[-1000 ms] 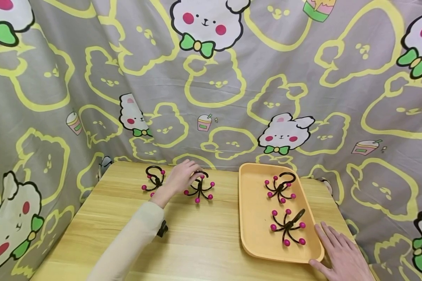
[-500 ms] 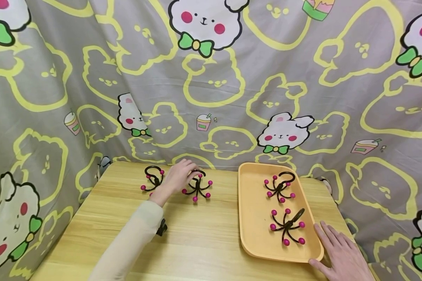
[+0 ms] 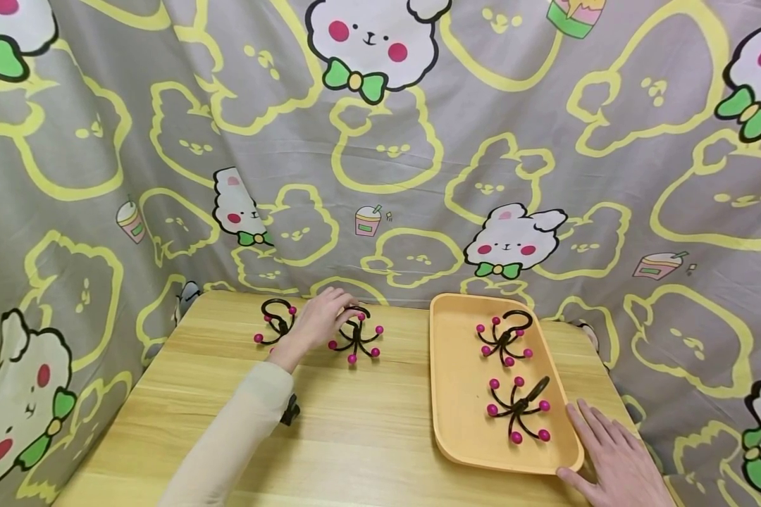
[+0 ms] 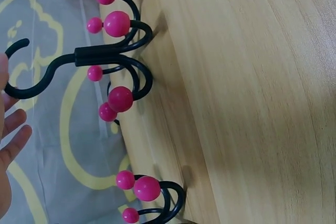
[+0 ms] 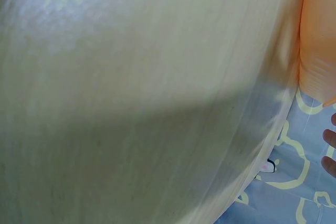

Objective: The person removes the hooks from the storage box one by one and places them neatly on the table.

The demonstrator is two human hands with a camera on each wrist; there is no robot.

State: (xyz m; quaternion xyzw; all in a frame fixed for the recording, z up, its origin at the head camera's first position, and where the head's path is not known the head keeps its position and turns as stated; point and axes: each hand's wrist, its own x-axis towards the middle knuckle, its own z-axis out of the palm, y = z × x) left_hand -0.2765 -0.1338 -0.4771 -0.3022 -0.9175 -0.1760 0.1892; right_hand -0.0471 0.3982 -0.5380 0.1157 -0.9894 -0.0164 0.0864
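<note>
At the back of the table, my left hand (image 3: pixel 320 320) pinches the curved top of a black claw hanger hook (image 3: pixel 357 339) with pink ball tips. The left wrist view shows this claw hanger hook (image 4: pixel 97 55) upright, its prongs down at the wood and its curved end between thumb and fingers. Just left of it is a second claw hook (image 3: pixel 282 327), partly hidden behind the hand. My right hand (image 3: pixel 615 451) rests with straight fingers along the near right edge of an orange tray (image 3: pixel 453 401). Inside lie two matching hooks, a farther one (image 3: pixel 504 341) and a nearer one (image 3: pixel 520 407).
The wooden table (image 3: pixel 361 436) runs back to a grey curtain (image 3: pixel 406 211) printed with cartoon animals, which also hangs on both sides. A small black object (image 3: pixel 290 410) shows beside the left sleeve (image 3: pixel 237 436).
</note>
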